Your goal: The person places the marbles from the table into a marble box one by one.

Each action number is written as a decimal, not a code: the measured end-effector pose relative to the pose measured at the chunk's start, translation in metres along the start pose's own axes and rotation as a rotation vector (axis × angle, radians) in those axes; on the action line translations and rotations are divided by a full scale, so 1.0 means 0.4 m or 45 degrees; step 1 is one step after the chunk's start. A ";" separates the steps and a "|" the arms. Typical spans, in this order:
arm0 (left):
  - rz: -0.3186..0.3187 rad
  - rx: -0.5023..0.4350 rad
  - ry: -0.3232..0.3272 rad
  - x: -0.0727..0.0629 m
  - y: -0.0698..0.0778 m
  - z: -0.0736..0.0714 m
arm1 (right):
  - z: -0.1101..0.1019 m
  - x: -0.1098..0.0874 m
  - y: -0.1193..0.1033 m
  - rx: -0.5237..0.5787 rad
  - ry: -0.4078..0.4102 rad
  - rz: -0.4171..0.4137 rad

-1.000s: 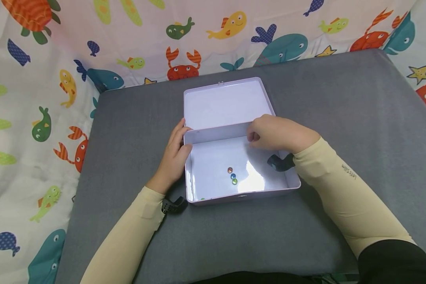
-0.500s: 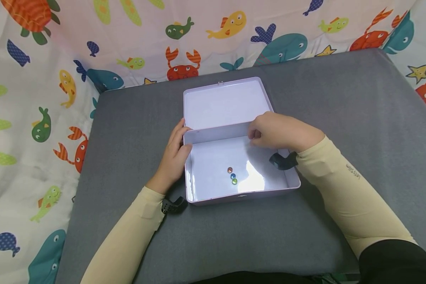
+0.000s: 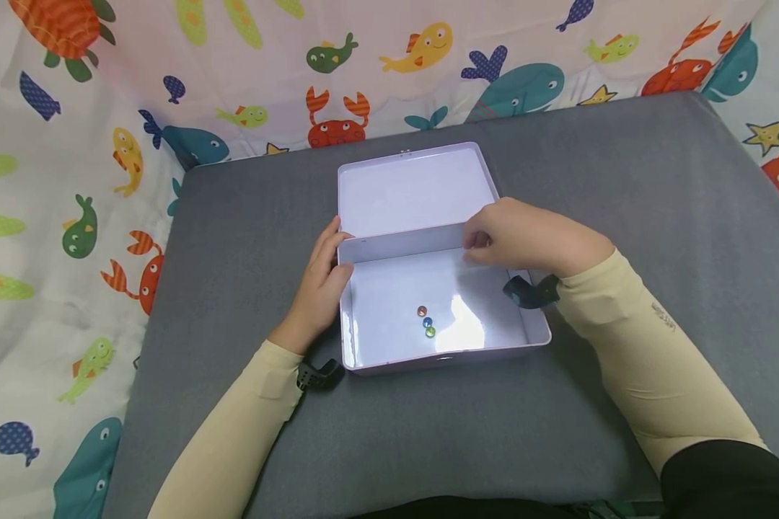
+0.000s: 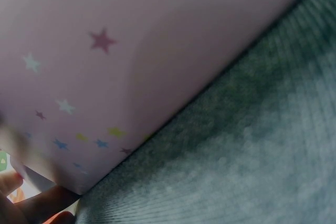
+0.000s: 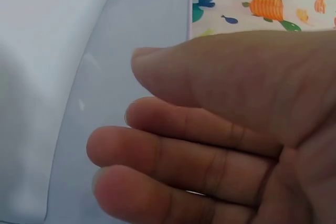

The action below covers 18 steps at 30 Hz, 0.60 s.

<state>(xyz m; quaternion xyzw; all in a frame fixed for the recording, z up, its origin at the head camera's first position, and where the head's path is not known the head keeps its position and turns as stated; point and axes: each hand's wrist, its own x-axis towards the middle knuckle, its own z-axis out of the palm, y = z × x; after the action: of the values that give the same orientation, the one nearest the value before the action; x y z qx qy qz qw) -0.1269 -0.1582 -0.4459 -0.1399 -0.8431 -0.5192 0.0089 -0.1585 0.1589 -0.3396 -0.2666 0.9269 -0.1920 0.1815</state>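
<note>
A pale lilac tin box [image 3: 392, 249] lies with its hinged lid [image 3: 415, 191] folded back. My left hand [image 3: 314, 292] holds its left wall near the back corner, thumb at the rim. In the left wrist view, fingertips [image 4: 47, 203] bend round the corner of the star-printed side. Over the right rear of the box is my right hand [image 3: 532, 236]. The right wrist view shows its thumb apart from loosely bent fingers [image 5: 126, 150], nothing between them. On the box floor lie an orange marble [image 3: 422, 311], a blue marble [image 3: 428, 322] and a green marble [image 3: 430, 331].
Grey cloth covers the table [image 3: 260, 245]. A curtain printed with sea animals [image 3: 253, 72] hangs behind and to the left. Black wrist-camera mounts [image 3: 532, 291] stick out from both wrists, the right one over the box's right side.
My right hand has drifted right and slightly back, its thumb and fingers parting a little. A small green spot by the box's front left corner is gone from view. The left hand stays put.
</note>
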 end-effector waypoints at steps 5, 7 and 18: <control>0.004 -0.006 -0.001 0.001 -0.001 -0.003 | -0.015 -0.011 0.000 -0.003 0.024 0.014; 0.005 -0.005 0.002 0.001 -0.001 -0.004 | -0.021 -0.016 0.002 -0.002 0.041 0.022; -0.006 -0.020 0.008 0.003 -0.006 -0.004 | -0.047 -0.044 0.034 0.036 0.131 0.060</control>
<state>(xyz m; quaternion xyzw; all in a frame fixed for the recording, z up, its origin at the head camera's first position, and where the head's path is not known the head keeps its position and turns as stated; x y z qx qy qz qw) -0.1287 -0.1605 -0.4470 -0.1364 -0.8394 -0.5261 0.0094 -0.1587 0.1844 -0.3254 -0.2319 0.9383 -0.2141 0.1416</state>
